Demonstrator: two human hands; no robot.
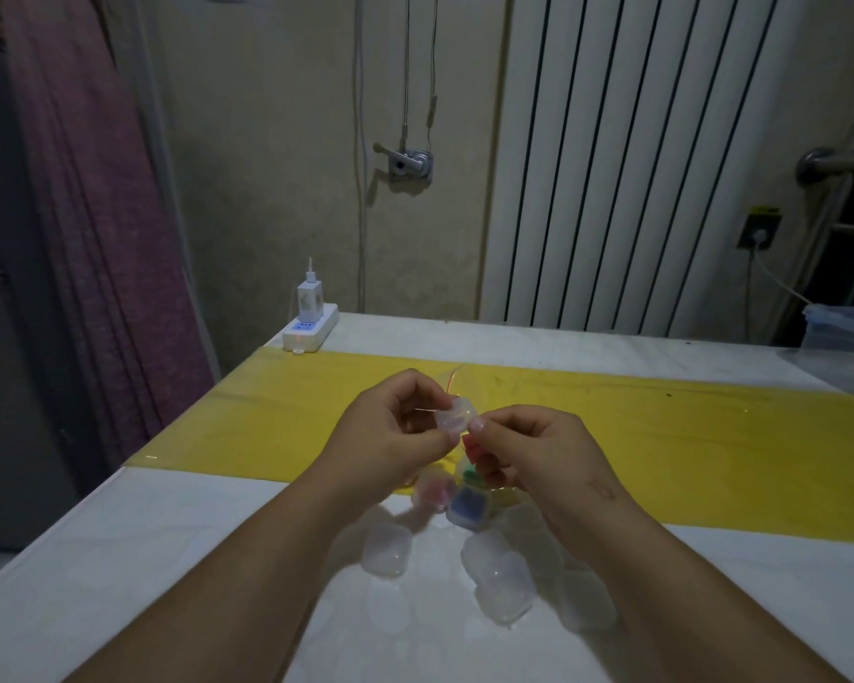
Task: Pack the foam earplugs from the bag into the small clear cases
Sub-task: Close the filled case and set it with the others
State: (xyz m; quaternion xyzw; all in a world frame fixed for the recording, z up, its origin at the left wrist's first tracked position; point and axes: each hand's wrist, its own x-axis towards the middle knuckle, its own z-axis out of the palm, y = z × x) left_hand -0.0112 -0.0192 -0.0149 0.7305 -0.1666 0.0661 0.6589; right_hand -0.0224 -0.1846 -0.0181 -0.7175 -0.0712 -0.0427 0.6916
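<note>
— Where is the case (457, 417) held?
— It is pinched above the surface (168, 559) between both hands. The grip of the left hand (395, 436) is closed on its left edge with thumb and curled fingers; the grip of the right hand (528, 451) is closed on its right edge with thumb and forefinger.
— And the earplugs (475, 455)?
— Red and green ones are seen just under the case, against the right fingers; whether they are held cannot be told. The bag (452, 382) is mostly hidden behind the hands.
— Other cases?
— Two filled cases (469, 506), pink and blue, are set below the hands; empty cases (386, 549) are scattered nearer.
</note>
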